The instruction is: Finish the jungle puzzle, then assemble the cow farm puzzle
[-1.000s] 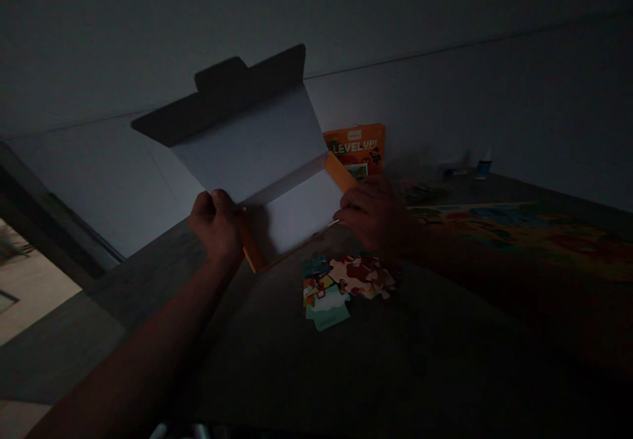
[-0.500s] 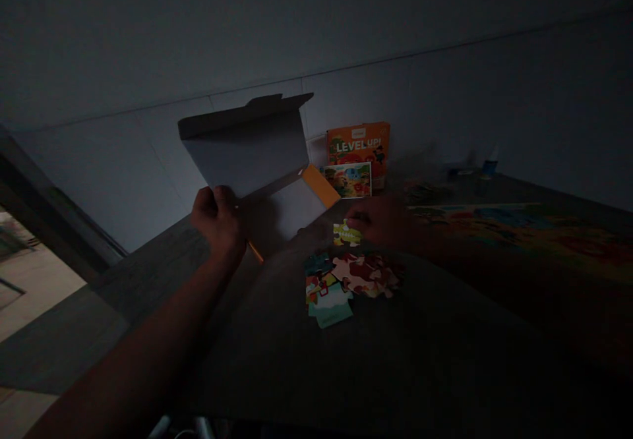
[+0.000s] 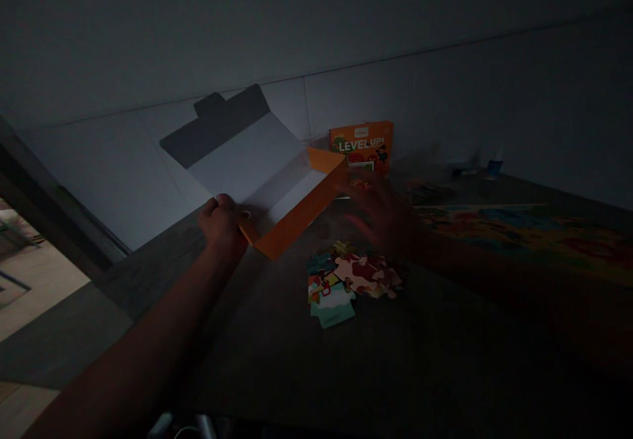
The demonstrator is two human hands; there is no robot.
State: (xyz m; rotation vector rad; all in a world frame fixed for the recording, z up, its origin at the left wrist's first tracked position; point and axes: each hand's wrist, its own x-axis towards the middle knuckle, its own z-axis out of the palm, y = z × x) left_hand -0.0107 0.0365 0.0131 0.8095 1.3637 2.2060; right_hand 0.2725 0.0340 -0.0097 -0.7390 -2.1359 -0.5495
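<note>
My left hand [image 3: 221, 227] grips the near left side of an orange cardboard box [image 3: 302, 218], whose lid [image 3: 237, 142] stands open and shows a pale inside. The box is tilted, its orange front wall facing me. My right hand [image 3: 378, 211] is at the box's right corner, fingers apart and somewhat blurred; nothing shows in them. Whether the fingertips touch the box I cannot tell. Below it on the table lies a heap of jigsaw puzzle pieces [image 3: 366, 274], with a yellow-green piece [image 3: 345, 248] at its far edge.
Behind my right hand an orange "LEVEL UP!" box [image 3: 363, 137] stands against the wall, a picture card [image 3: 366, 165] partly hidden before it. Rightward are a colourful puzzle strip [image 3: 494, 225], a dim pile [image 3: 428, 192] and a small blue-labelled bottle [image 3: 493, 167]. The grey table [image 3: 237, 353] runs to the wall.
The box has tipped so its orange front wall shows and its lid leans back. My right hand has let go of the yellow-green puzzle piece, now on the heap, and risen to the box's corner.
</note>
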